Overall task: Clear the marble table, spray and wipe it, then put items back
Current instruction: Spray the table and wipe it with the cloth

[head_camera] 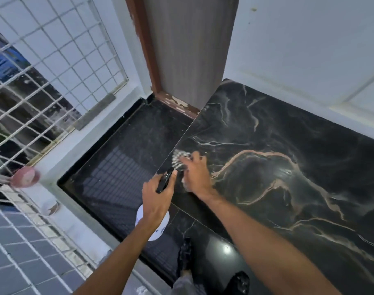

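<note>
The black marble table with tan veins fills the right half of the head view. My right hand presses a checked cloth flat on the table near its left edge. My left hand is just left of it, beyond that edge, and grips a spray bottle by its black trigger head. The bottle's white body hangs below my wrist.
A dark glossy floor lies left of and below the table. A grey door with a brown frame stands at the back. A white metal grille runs along the left. My dark shoes are near the bottom.
</note>
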The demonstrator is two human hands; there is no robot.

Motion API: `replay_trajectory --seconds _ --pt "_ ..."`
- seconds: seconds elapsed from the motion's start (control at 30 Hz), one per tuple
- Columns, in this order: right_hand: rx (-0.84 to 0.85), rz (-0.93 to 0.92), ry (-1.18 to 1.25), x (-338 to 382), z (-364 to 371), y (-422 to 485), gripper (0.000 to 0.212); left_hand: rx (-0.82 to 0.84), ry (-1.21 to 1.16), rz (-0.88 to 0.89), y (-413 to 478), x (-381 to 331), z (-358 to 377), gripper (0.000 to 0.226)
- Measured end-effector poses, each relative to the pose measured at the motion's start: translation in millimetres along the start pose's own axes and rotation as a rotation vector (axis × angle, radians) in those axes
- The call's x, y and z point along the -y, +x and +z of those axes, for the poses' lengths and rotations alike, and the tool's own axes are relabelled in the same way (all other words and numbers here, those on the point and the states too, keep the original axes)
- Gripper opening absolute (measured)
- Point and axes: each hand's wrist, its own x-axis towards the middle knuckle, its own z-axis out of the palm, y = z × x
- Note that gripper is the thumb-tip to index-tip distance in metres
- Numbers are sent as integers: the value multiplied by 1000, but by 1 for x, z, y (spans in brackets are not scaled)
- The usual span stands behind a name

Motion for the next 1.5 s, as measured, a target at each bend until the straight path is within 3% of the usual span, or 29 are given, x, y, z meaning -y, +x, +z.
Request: replay_trajectory --seconds 0.13,0.3,0.4,0.5,0.57,0.63,0.83,1.0,1.2,1.5 --pt "145 -209 -45 25 25 -45 44 -6 -24 -34 5 14 -17 45" --pt "177 -264 -103 -12 14 -100 59 45 -60 -17 -16 7 -14 33" --pt "64 -104 -98 -50 -8 -133 56 87 -78 -13 -36 2 0 40" --pt "-114 169 -80 -92 -36 -168 51 161 -49 15 -62 -5 19 58" --pt "-250 407 -58 -119 -53 -195 49 208 -24 51 -82 -12 38 62" --pt "-326 531 -29 -128 -58 -217 49 241 -3 73 -99 -19 54 64" --pt "-173 376 -72 -148 -62 -292 56 401 60 152 -164 -41 108 65" --pt "-414 781 -13 -245 -114 -387 53 488 56 237 -211 -60 152 63" --pt "-634 1097 69 -339 -164 -483 46 597 78 290 -265 -75 205 63" --pt "-647 1130 135 -368 -184 -503 45 780 173 286 -338 -111 275 65"
